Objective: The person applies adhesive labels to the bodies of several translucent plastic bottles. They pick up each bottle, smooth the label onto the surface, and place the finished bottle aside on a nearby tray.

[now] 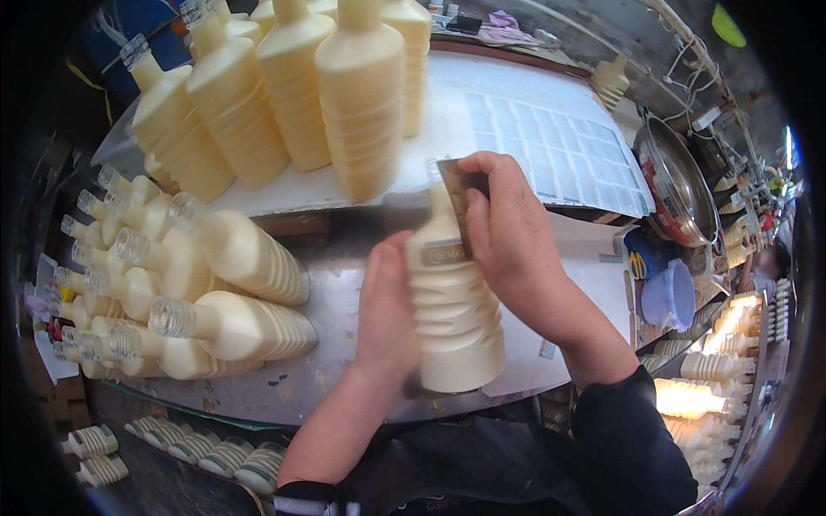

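Note:
A cream-coated bottle [456, 344] with a ribbed body and a clear glass mouth stands upright, slightly tilted, at the table's front edge. A tan printed band [443, 252] runs across its shoulder. My right hand [508, 219] is closed around a thin, dark brown flat scraper [456, 202], its long edge lying along the bottle's neck and shoulder. My left hand [385, 301], blurred by motion, is cupped against the bottle's left side, with its fingertips partly hidden behind the glass.
Several similar bottles stand on a raised white board [447, 103] at the back left; others lie stacked at left [249, 327]. A sheet of pale decals [551, 146] covers the board's right. Beyond it are a metal pan [680, 181], a lilac tub [668, 295] and lit bottle racks [697, 398].

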Motion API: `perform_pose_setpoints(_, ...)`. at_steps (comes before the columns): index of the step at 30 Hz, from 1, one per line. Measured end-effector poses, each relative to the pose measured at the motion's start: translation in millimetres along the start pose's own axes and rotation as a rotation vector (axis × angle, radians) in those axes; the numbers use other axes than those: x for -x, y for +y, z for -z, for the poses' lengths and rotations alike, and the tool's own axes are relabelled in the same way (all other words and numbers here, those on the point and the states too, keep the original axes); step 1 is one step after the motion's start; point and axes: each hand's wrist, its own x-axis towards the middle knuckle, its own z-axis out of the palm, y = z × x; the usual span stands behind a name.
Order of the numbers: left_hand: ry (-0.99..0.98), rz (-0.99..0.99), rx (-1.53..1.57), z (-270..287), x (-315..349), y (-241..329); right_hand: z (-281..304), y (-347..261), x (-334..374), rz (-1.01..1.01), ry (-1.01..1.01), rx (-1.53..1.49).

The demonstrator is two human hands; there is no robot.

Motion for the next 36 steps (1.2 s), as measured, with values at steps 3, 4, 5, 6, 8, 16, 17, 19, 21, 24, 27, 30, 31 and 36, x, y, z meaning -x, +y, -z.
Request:
perform_pose_setpoints(3,-0.032,-0.011,-0.046,-1.5,0.4,0.2,-3.3,-20.1,-0.6,-0.014,-0.03,-0.077)
perform_pose_setpoints(4,-0.041,-0.014,-0.053,-3.3,0.9,0.6,-7.5,-16.8,1.9,0.012,-0.052,-0.06)
perform_pose_setpoints(5,-0.03,0.001,-0.057,-5.0,1.3,0.3,-10.3,-12.8,4.2,0.037,-0.074,-0.043)
perform_pose_setpoints(6,-0.009,0.006,-0.059,-4.5,1.4,1.0,-12.3,-7.8,2.9,-0.038,-0.082,-0.011)
perform_pose_setpoints(8,0.017,0.008,-0.058,-4.4,1.5,2.6,-3.8,-1.2,3.2,-0.081,-0.052,0.026)
perform_pose_setpoints(16,0.054,0.001,-0.018,-7.1,3.0,-0.9,6.3,9.7,12.8,-0.107,0.044,0.034)
perform_pose_setpoints(17,0.068,-0.002,-0.026,-7.0,3.1,-0.6,3.8,3.4,11.5,-0.125,0.037,0.019)
perform_pose_setpoints(19,0.084,0.003,-0.042,-10.6,3.6,0.0,-3.1,-7.7,9.2,-0.128,-0.014,-0.009)
perform_pose_setpoints(21,0.082,-0.015,-0.082,-14.1,4.9,0.7,-11.0,-15.7,8.3,-0.078,-0.057,-0.016)
perform_pose_setpoints(24,0.089,-0.022,-0.068,-19.2,8.3,2.6,-22.0,-25.0,10.0,-0.041,-0.151,-0.057)
perform_pose_setpoints(27,0.093,-0.017,-0.091,-20.9,9.7,6.3,-17.8,-24.5,10.0,-0.048,-0.176,-0.083)
perform_pose_setpoints(30,0.046,-0.061,-0.216,-15.5,7.4,4.7,-1.3,-4.8,8.8,-0.086,-0.095,-0.026)
perform_pose_setpoints(31,0.035,-0.066,-0.256,-12.1,4.7,1.9,-0.2,7.5,10.3,-0.094,-0.043,-0.029)
perform_pose_setpoints(36,0.061,-0.119,-0.587,-12.7,-5.6,-5.5,6.4,46.3,17.5,-0.082,0.117,-0.066)
